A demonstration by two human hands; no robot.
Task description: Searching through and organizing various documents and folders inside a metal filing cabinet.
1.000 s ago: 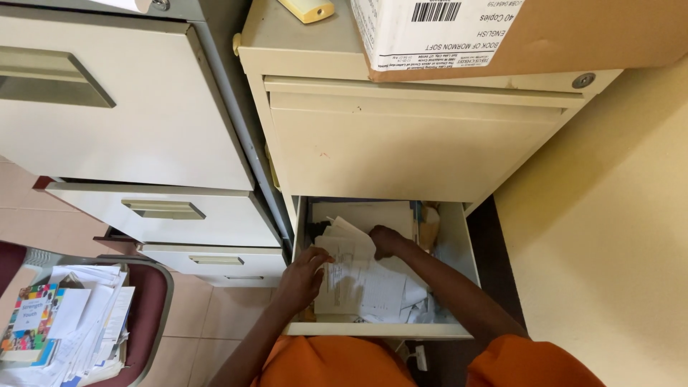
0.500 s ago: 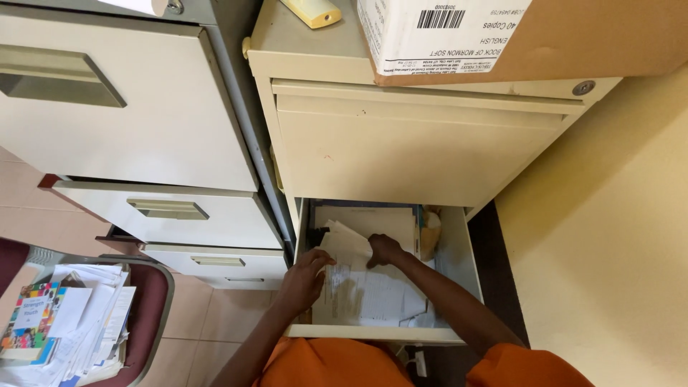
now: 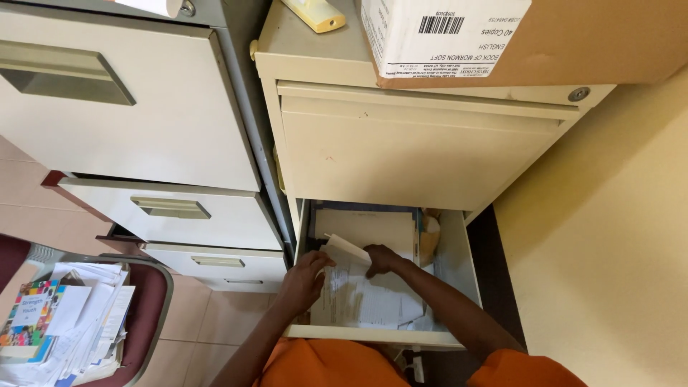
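Both my hands are inside the open bottom drawer [image 3: 380, 335] of a cream filing cabinet [image 3: 416, 143]. My left hand [image 3: 304, 279] grips the left edge of a stack of white papers [image 3: 362, 294] lying in the drawer. My right hand [image 3: 383, 259] rests on top of the same stack, its fingers pressing down near the raised upper sheets. A tan folder [image 3: 373, 226] lies behind the papers at the drawer's back. Orange sleeves show at the bottom edge.
A grey filing cabinet [image 3: 129, 122] with partly open lower drawers stands to the left. A maroon chair [image 3: 147, 308] holds a pile of papers and a colourful booklet [image 3: 29, 315]. A cardboard box [image 3: 502, 36] and a yellow object [image 3: 315, 13] sit on the cream cabinet. A yellow wall [image 3: 609, 236] is on the right.
My right hand has slid toward me along the stack, pressing the lifted sheets lower. My left hand stays at the left edge. The view has shifted slightly.
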